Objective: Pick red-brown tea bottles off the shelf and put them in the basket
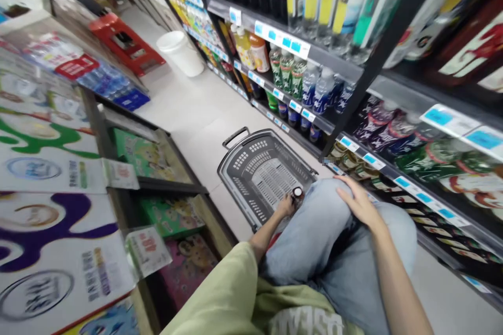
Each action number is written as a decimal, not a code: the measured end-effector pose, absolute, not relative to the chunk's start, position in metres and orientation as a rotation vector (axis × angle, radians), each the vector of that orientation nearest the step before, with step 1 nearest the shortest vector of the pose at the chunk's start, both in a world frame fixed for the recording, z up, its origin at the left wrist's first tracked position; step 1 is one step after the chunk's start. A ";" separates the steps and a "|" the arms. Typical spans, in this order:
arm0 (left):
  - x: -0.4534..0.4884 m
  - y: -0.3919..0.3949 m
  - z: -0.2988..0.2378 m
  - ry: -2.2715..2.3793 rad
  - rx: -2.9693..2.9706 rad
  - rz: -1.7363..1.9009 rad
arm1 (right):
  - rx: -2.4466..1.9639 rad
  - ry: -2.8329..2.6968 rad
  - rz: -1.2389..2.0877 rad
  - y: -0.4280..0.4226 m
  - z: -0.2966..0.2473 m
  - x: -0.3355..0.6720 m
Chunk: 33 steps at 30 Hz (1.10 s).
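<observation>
- Potentially, the small dark bottle with round white cap (299,198) could tip or roll on the black-and-grey perforated plastic basket (271,178) if let go off-balance.
- Left hand (287,205): fingers closed on bottle's side, cap exposed; whether it touches basket, cannot tell.
- Right hand (357,201): fingers slightly apart, resting on faded blue denim knee (328,210).

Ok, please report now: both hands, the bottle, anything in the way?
Left hand gripping white-capped bottle. Right hand resting on knee. Bottle at basket, inside or above unclear. Knee hides basket's near corner.
</observation>
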<state>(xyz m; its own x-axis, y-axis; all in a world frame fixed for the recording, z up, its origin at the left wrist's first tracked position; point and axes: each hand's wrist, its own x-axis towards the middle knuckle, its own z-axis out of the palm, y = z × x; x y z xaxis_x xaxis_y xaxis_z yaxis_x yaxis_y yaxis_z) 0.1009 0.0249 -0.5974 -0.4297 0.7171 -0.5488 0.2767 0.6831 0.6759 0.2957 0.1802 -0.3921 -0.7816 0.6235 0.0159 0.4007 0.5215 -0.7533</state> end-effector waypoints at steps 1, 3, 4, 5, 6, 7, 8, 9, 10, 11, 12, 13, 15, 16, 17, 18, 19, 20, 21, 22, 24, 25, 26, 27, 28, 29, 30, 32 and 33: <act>0.097 0.021 -0.586 2.017 0.785 0.664 | -0.860 -2.469 1.134 0.179 -0.393 0.294; 0.089 0.010 -0.564 2.030 0.843 0.749 | -0.855 -2.455 1.170 0.178 -0.394 0.290; 0.086 0.004 -0.554 2.024 0.877 0.789 | -0.850 -2.449 1.178 0.177 -0.394 0.288; 0.083 -0.001 -0.546 2.011 0.896 0.839 | -0.843 -2.439 1.184 0.177 -0.394 0.286; 0.081 -0.006 -0.538 1.970 0.880 0.965 | -0.835 -2.429 1.184 0.177 -0.394 0.283; 0.081 -0.010 -0.531 1.920 0.869 1.073 | -0.827 -2.416 1.181 0.177 -0.394 0.281; 0.084 -0.013 -0.524 1.873 0.891 1.149 | -0.818 -2.406 1.177 0.176 -0.393 0.279; 0.089 -0.014 -0.516 1.855 0.943 1.175 | -0.812 -2.397 1.173 0.175 -0.392 0.278; 0.096 -0.014 -0.507 1.873 1.017 1.182 | -0.807 -2.387 1.171 0.174 -0.390 0.277; 0.104 -0.011 -0.496 1.922 1.087 1.159 | -0.802 -2.379 1.172 0.173 -0.389 0.276; 0.114 -0.007 -0.485 1.988 1.158 1.109 | -0.799 -2.371 1.172 0.172 -0.389 0.275; 0.123 0.000 -0.473 2.062 1.245 1.053 | -0.796 -2.363 1.173 0.170 -0.389 0.275; 0.142 0.017 -0.446 2.200 1.465 0.936 | -0.800 -2.340 1.170 0.167 -0.390 0.274; 0.151 0.027 -0.432 2.259 1.577 0.875 | -0.810 -2.319 1.164 0.167 -0.392 0.274; 0.158 0.037 -0.419 2.310 1.667 0.809 | -0.822 -2.286 1.151 0.167 -0.394 0.274; 0.165 0.047 -0.405 2.353 1.718 0.731 | -0.839 -2.241 1.129 0.167 -0.396 0.274; 0.169 0.056 -0.392 2.369 1.751 0.648 | -0.856 -2.190 1.103 0.169 -0.398 0.274; 0.172 0.064 -0.380 2.362 1.775 0.572 | -0.871 -2.134 1.075 0.172 -0.399 0.275; 0.172 0.071 -0.369 2.336 1.793 0.498 | -0.883 -2.080 1.053 0.176 -0.398 0.276; 0.171 0.077 -0.359 2.292 1.814 0.435 | -0.888 -2.034 1.035 0.181 -0.395 0.277; 0.163 0.086 -0.345 2.198 1.841 0.360 | -0.878 -1.963 0.992 0.193 -0.376 0.279; 0.158 0.089 -0.341 2.162 1.844 0.358 | -0.860 -1.937 0.952 0.200 -0.359 0.280; 0.152 0.092 -0.338 2.136 1.840 0.377 | -0.834 -1.917 0.895 0.207 -0.337 0.281; 0.147 0.094 -0.336 2.124 1.826 0.410 | -0.804 -1.904 0.824 0.214 -0.311 0.281; 0.143 0.096 -0.336 2.123 1.805 0.447 | -0.766 -1.890 0.749 0.220 -0.280 0.281; 0.140 0.097 -0.336 2.128 1.782 0.480 | -0.721 -1.886 0.674 0.226 -0.245 0.278; 0.138 0.097 -0.336 2.131 1.760 0.505 | -0.678 -1.867 0.600 0.232 -0.208 0.275; 0.136 0.097 -0.336 2.127 1.731 0.538 | -0.578 -1.823 0.463 0.243 -0.129 0.262; 0.137 0.096 -0.337 2.119 1.721 0.550 | -0.536 -1.812 0.391 0.249 -0.089 0.253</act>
<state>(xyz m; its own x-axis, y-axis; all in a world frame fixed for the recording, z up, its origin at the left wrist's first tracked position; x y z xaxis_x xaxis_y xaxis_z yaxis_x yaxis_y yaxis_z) 0.1369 0.0956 -0.3366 -0.1974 0.9799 -0.0291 0.8420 0.1846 0.5069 0.2533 0.2486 -0.0891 -0.2469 0.5420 0.8033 0.1624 0.8404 -0.5171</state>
